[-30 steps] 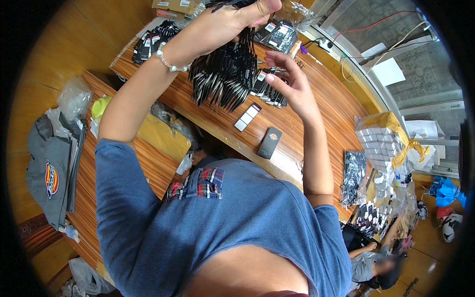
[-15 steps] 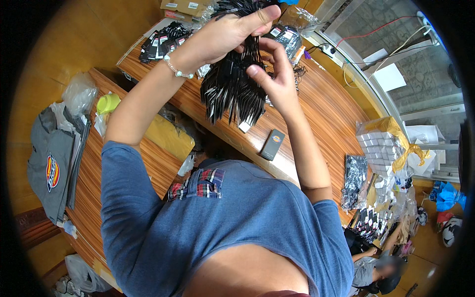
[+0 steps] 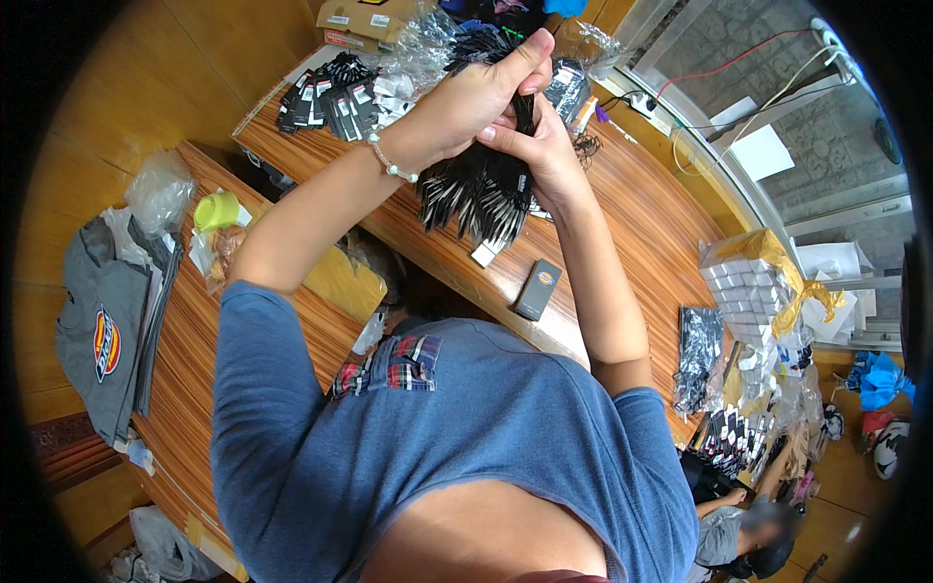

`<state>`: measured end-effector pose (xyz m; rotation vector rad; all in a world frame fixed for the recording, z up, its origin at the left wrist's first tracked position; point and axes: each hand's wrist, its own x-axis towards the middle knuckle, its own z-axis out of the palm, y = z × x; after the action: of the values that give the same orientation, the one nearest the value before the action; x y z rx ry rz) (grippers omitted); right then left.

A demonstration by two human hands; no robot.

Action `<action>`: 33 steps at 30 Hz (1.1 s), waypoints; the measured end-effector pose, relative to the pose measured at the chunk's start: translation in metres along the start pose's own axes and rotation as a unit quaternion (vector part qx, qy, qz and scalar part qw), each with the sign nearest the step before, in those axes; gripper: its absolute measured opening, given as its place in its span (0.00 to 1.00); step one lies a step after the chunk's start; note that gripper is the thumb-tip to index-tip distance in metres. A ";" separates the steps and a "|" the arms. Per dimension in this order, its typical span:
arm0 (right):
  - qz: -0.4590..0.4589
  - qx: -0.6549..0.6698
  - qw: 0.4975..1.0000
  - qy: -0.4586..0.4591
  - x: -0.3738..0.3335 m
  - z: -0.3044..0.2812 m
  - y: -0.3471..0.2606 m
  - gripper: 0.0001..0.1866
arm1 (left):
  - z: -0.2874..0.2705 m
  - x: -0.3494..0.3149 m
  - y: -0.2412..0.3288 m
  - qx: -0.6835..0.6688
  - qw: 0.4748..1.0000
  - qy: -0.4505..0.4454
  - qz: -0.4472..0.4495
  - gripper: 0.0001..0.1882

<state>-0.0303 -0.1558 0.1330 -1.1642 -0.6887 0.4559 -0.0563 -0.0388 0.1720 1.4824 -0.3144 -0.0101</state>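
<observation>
A thick bunch of black hang tags (image 3: 471, 197) dangles by its gathered black strings above the wooden table (image 3: 632, 243). My left hand (image 3: 481, 102), a beaded bracelet at its wrist, grips the strings near the top, thumb pointing up. Just below it, my right hand (image 3: 547, 160) is closed round the same strings, fingers curled behind them. The tags fan out downward; a white one (image 3: 485, 253) shows at the bottom. A small black tag card or box (image 3: 537, 290) lies on the table below the right hand.
More black tags (image 3: 326, 102) lie at the far left beside crumpled clear plastic and a cardboard box (image 3: 364, 21). Folded grey garments (image 3: 97, 321) and a yellow-green tape roll (image 3: 216, 211) sit at left. A wrapped white stack (image 3: 748, 287) stands right; another person (image 3: 743, 534) sits beyond.
Both hands have drawn together on the strings, the left moving right and slightly down. My right hand has closed from a looser, more open grasp. The bunch has shifted a little right.
</observation>
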 end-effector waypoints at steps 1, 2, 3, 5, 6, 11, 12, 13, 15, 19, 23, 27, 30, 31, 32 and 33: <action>0.021 -0.007 1.000 -0.003 0.001 -0.003 0.000 0.25 | 0.000 0.002 -0.003 -0.010 1.000 0.012 -0.001 0.25; 0.041 -0.013 0.999 -0.006 0.001 -0.007 0.002 0.25 | 0.001 0.004 -0.006 -0.020 0.999 0.024 -0.003 0.25; 0.062 -0.020 0.998 -0.009 0.001 -0.010 0.002 0.25 | 0.001 0.005 -0.009 -0.031 0.999 0.036 -0.005 0.25; 0.106 -0.025 0.994 -0.022 0.000 -0.011 0.001 0.20 | -0.002 0.007 -0.017 -0.042 0.998 0.037 -0.021 0.26; 0.141 -0.005 0.989 -0.031 0.000 -0.011 -0.001 0.19 | -0.004 0.007 -0.021 -0.047 0.998 0.037 -0.030 0.26; 0.220 0.002 0.975 -0.019 -0.001 -0.017 0.005 0.13 | -0.003 0.011 -0.038 -0.042 0.997 0.062 -0.033 0.26; 0.238 0.001 0.971 -0.021 -0.001 -0.020 0.007 0.13 | -0.004 0.012 -0.042 -0.047 0.997 0.059 -0.033 0.26; 0.256 0.000 0.966 -0.023 -0.001 -0.024 0.008 0.13 | -0.005 0.013 -0.046 -0.052 0.997 0.056 -0.033 0.26; 0.281 0.003 0.959 -0.026 0.000 -0.028 0.012 0.13 | -0.010 0.016 -0.056 -0.029 0.995 0.070 -0.060 0.26; 0.302 0.024 0.952 -0.031 0.004 -0.032 0.016 0.11 | -0.013 0.019 -0.064 0.074 0.991 0.108 -0.038 0.29; 0.299 0.005 0.951 -0.074 0.007 -0.034 0.019 0.10 | -0.021 0.024 -0.069 0.107 0.988 0.113 -0.020 0.29; 0.254 0.008 0.965 -0.063 0.010 -0.036 0.035 0.15 | -0.025 0.026 -0.071 -0.008 0.989 0.105 -0.103 0.27; 0.274 -0.009 0.961 -0.048 0.011 -0.035 0.043 0.17 | -0.034 0.024 -0.084 -0.057 0.986 0.078 -0.132 0.26; 0.286 -0.003 0.957 -0.046 0.010 -0.035 0.040 0.17 | -0.037 0.025 -0.089 -0.087 0.984 0.077 -0.138 0.25; 0.298 0.003 0.954 -0.043 0.010 -0.035 0.040 0.17 | -0.036 0.025 -0.092 -0.118 0.980 0.075 -0.144 0.25; 0.298 0.007 0.953 -0.049 0.010 -0.037 0.043 0.17 | -0.036 0.024 -0.094 -0.148 0.975 0.072 -0.150 0.25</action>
<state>0.0037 -0.1589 0.0869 -1.3358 -0.4040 1.0314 -0.0084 -0.0177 0.0833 1.2143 0.0317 -0.1835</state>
